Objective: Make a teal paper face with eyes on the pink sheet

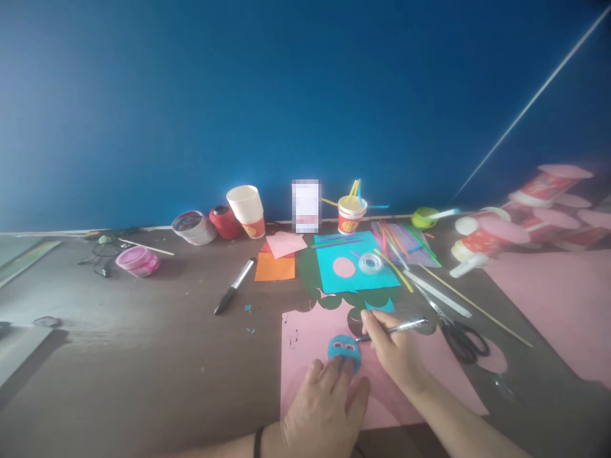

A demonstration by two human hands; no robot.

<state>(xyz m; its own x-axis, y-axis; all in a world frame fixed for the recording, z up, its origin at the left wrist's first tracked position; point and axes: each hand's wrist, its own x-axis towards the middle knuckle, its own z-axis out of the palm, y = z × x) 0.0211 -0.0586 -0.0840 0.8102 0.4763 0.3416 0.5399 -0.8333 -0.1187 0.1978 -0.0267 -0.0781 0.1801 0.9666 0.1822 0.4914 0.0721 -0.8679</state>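
Right hand (382,340): thumb and fingers pinch a pen (410,324), its tip at the right edge of a small blue disc (343,343) with two cut holes. Left hand (327,404): fingers slightly spread, fingertips resting on the disc's lower edge. The disc lies on a pink sheet (293,369) near the front of the desk (143,375). Only the lower edge is held, so sideways pressure from the pen could turn the disc and spoil a line. The narrow strip between the holes looks weak and might tear if pushed. Just beyond, dark green paper (310,270) overlaps the sheet's far edge; a snag there could shift everything. To the right, scissors (463,340) lie close to the right forearm, and a backward sweep could knock them. Farther off, straws stand in a paper cup (351,219), well clear.
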